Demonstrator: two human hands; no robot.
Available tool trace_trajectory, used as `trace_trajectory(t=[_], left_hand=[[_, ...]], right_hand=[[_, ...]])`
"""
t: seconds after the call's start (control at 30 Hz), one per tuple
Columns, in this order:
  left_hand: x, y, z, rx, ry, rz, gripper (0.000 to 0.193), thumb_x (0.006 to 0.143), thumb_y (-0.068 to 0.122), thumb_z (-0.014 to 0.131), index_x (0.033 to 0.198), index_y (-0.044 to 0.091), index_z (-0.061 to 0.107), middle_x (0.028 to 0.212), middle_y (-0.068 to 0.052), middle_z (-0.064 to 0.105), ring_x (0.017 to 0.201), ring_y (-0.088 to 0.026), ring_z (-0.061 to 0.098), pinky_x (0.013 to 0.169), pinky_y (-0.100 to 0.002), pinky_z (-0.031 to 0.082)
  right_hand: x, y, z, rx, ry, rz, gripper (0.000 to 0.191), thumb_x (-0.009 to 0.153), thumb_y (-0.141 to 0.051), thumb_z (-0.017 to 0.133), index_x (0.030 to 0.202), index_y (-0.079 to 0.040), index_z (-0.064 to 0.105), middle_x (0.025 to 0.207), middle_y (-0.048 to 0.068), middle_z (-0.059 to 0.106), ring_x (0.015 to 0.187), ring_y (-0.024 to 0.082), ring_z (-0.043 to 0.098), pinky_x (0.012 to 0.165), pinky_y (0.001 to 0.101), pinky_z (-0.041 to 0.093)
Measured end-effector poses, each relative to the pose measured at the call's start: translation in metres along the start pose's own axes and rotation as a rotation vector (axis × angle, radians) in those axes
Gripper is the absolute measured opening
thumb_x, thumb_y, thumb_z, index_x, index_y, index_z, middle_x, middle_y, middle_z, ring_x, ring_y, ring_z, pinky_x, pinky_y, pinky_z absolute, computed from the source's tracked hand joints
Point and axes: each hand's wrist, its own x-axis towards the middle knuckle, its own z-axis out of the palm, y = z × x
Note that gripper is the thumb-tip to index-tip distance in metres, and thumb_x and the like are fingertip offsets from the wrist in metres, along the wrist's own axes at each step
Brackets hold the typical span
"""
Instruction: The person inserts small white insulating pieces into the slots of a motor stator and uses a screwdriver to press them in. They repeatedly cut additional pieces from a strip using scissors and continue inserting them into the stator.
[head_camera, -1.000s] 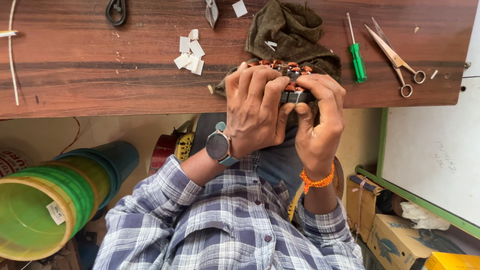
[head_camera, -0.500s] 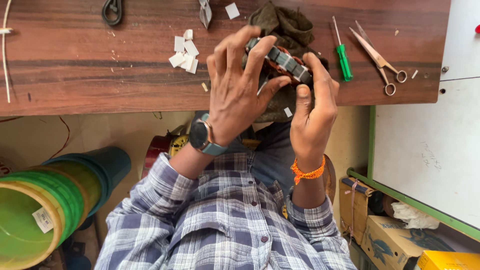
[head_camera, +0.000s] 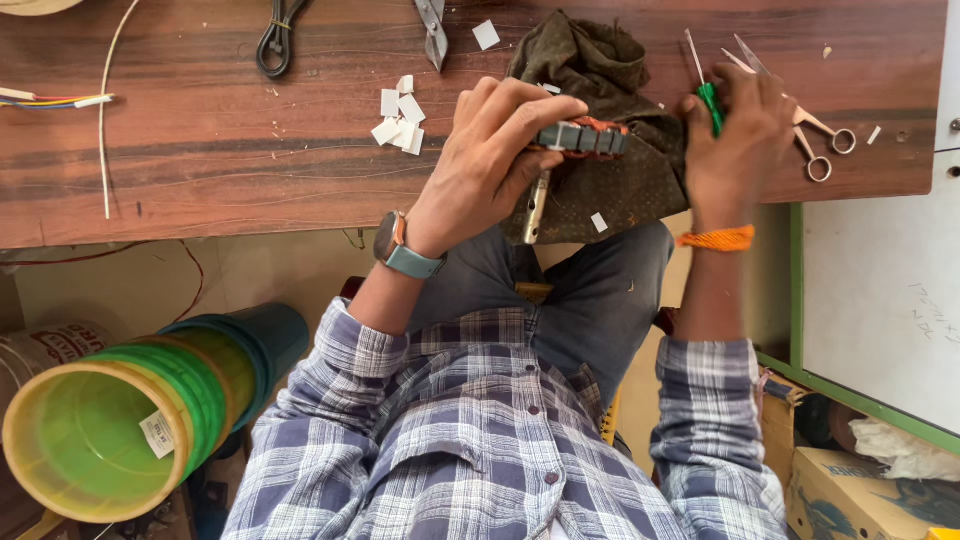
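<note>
Copper-coloured windings show on the small motor core, a grey laminated block that the left hand grasps between thumb and fingertips above the desk. A metal shaft hangs down from the core toward six o'clock. The core sits over a crumpled olive cloth spread at the desk's near edge. At three o'clock from it, the right hand closes around the green-handled screwdriver, which lies beside a pair of scissors.

By my reading the work is midway: coils are already seated in the core, and small white paper slips lie cut at nine o'clock of the left hand, with a few strays on the cloth. Whether every slot is filled I cannot tell. Black-handled pliers rest at eleven o'clock, untouched.
</note>
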Motion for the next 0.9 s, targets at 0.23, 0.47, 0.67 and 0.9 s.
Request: trace_trajectory(t=[0.23,0.47,0.67,0.9], left_hand=[[0.002,0.008,-0.003,-0.01,0.069,-0.116,0.038,0.111,0.021,0.064,0.148,0.02,0.055,0.127,-0.003,0.059,0.107,-0.022,0.053,0.098,-0.037,0.042],[0.014,0.016,-0.005,-0.024,0.077,-0.143,0.037,0.111,0.021,0.062,0.147,0.018,0.054,0.123,-0.002,0.06,0.111,-0.022,0.056,0.1,-0.036,0.043],[0.015,0.023,-0.007,-0.011,0.073,-0.175,0.037,0.109,0.021,0.063,0.145,0.018,0.056,0.126,-0.002,0.061,0.109,-0.023,0.056,0.099,-0.037,0.043],[0.016,0.023,-0.002,0.034,0.084,-0.186,0.04,0.108,0.021,0.065,0.146,0.02,0.055,0.125,-0.002,0.059,0.112,-0.024,0.055,0.1,-0.04,0.042]], right_hand=[[-0.01,-0.046,-0.048,0.609,-0.033,0.201,0.015,0.112,-0.011,0.053,0.122,-0.002,0.06,0.111,0.013,0.068,0.083,0.019,0.061,0.073,0.0331,0.048],[-0.05,-0.12,-0.088,0.659,-0.049,-0.079,0.032,0.104,-0.008,0.077,0.135,-0.004,0.069,0.106,0.011,0.072,0.091,0.015,0.072,0.083,0.0287,0.058],[-0.038,-0.131,-0.089,0.55,0.033,-0.09,0.032,0.099,0.002,0.079,0.13,-0.006,0.074,0.109,0.011,0.072,0.094,0.02,0.071,0.083,0.0316,0.057],[-0.038,-0.128,-0.099,0.472,0.033,-0.123,0.032,0.095,0.005,0.083,0.125,-0.006,0.076,0.111,0.011,0.072,0.097,0.022,0.071,0.085,0.0329,0.057]])
